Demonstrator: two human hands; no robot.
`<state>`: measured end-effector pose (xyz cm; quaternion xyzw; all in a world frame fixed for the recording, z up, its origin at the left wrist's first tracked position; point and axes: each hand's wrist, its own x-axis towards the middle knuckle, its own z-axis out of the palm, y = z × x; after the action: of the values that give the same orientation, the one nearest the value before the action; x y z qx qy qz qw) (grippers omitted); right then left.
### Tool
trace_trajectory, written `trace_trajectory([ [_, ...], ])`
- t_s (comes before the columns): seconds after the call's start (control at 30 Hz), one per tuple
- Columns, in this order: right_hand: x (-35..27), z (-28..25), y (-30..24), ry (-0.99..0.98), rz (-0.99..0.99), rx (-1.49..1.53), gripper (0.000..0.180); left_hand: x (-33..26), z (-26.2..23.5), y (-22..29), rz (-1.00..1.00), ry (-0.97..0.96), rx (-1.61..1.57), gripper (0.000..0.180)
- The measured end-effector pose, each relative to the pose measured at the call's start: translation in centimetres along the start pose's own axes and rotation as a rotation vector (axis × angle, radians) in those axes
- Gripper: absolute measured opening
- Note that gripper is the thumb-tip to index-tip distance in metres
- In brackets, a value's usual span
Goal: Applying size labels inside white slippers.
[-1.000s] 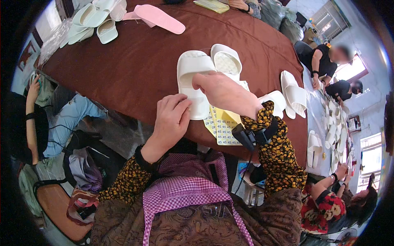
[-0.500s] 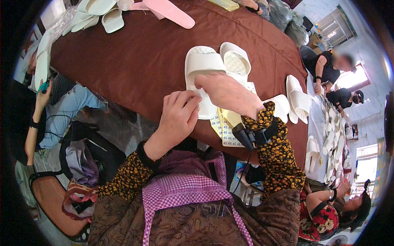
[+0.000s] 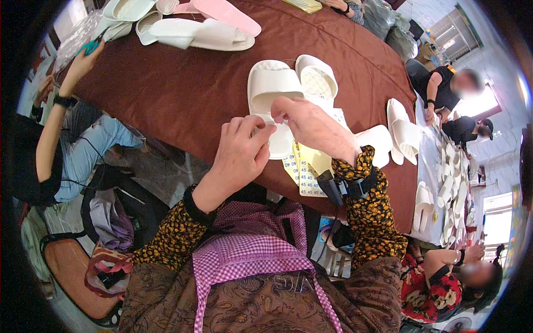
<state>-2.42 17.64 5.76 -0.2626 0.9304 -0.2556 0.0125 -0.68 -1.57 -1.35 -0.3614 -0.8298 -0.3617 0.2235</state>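
Note:
A white slipper lies toe-away on the brown cloth in front of me, with a second white slipper at its right. My left hand is over the near left edge of the first slipper, thumb and fingers pinched together. My right hand hovers over the same slipper, its fingers curled closed. The fingertips nearly meet; whatever either pinches is hidden or too small to name. Yellow and white sheets of printed stickers lie beneath my right wrist at the table's near edge.
White slippers lie right of my right hand. Far left, a pair of white slippers rests beside pink ones. At left, a co-worker's hand holds green-handled scissors. More people and slippers are along the right-hand table.
My right hand has drawn back slightly from the slipper's strap toward my left fingertips. White slippers now lie at the far left, and the co-worker's hand with scissors has moved farther away.

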Motion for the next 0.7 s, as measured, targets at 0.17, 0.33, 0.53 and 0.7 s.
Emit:
trace_trajectory([
  [0.17, -0.6, -0.1, 0.3, 0.042, 0.015, 0.023, 0.02, 0.4, 0.0, 0.0, -0.032, -0.051, -0.019, 0.033],
  [0.33, -1.5, 0.1, 0.7, 0.085, 0.078, 0.071, 0.02, 0.6, 0.2, 0.2, -0.024, -0.047, -0.011, 0.032],
  [0.53, -2.2, 0.1, 0.9, 0.116, 0.104, 0.129, 0.017, 1.0, 0.6, 0.3, -0.017, -0.037, 0.007, 0.031],
  [0.7, -2.5, 0.3, 1.0, 0.127, 0.113, 0.158, 0.018, 1.6, 0.7, 0.5, -0.011, -0.073, 0.04, 0.035],
])
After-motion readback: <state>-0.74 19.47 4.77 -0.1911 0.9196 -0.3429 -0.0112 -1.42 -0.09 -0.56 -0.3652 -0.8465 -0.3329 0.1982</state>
